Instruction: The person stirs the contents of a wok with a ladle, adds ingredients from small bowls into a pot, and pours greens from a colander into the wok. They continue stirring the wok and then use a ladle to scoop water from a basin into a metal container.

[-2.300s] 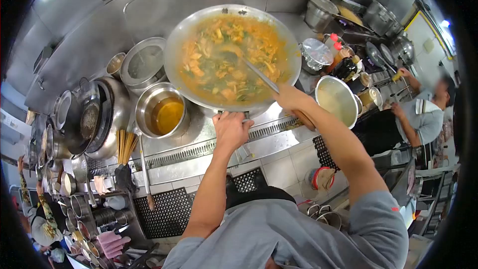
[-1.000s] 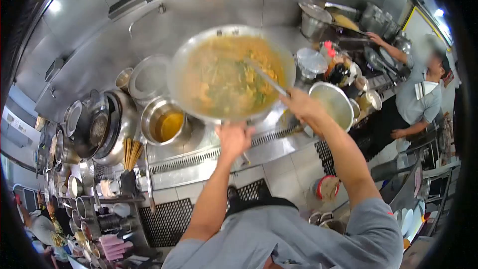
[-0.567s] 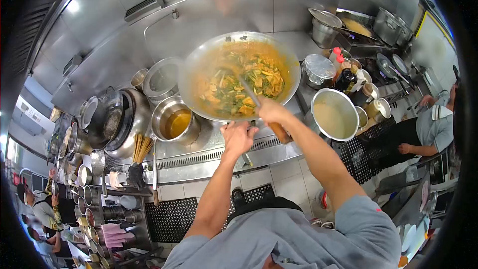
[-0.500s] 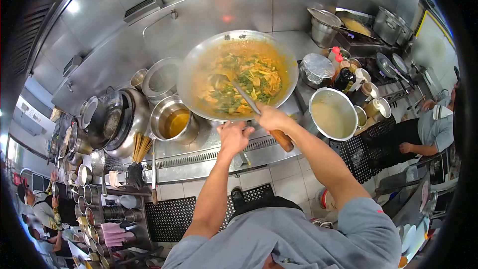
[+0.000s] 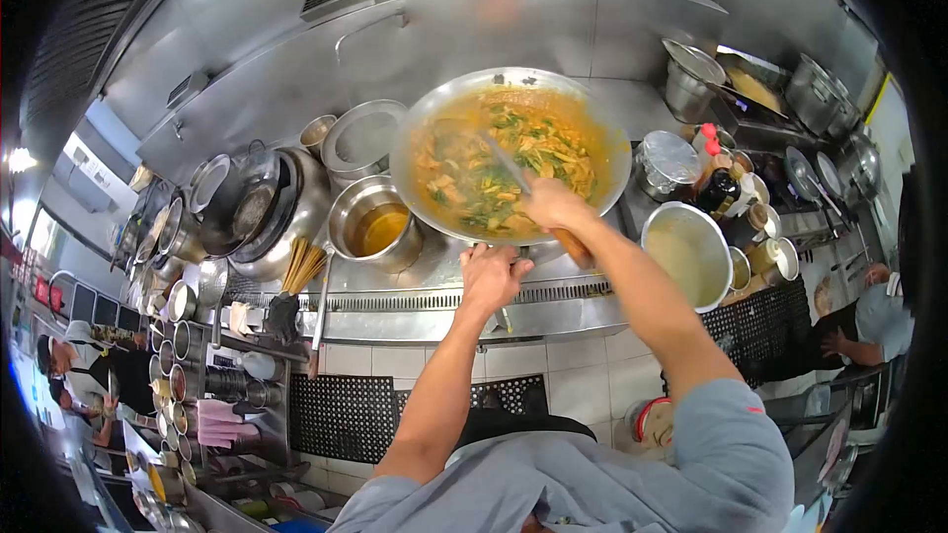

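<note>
A large wok (image 5: pixel 406 183) full of steaming, orange-sauced food with green leaves and pale pieces (image 5: pixel 528 153) stands on the range before me. My right hand (image 5: pixel 555 205) is closed around the handle of a long ladle (image 5: pixel 509 162), whose wooden end sticks out below my fist. Its head rests at the left of the food, blurred by steam. At the wok's near edge, my left hand (image 5: pixel 491 281) has its fingers curled at the rim, seemingly gripping it; the fingertips are partly hidden.
Left of the wok stands a pot of amber liquid (image 5: pixel 380 229), with a round strainer lid (image 5: pixel 363 138) behind. A pot of pale liquid (image 5: pixel 688 257), a foil-covered pot (image 5: pixel 670 160) and bottles (image 5: pixel 718 192) stand to the right. Co-workers are at far left and right (image 5: pixel 879 321).
The whole view has shifted, so the wok appears farther right. The ladle's head has moved back and left within the food. My left hand stays at the near rim.
</note>
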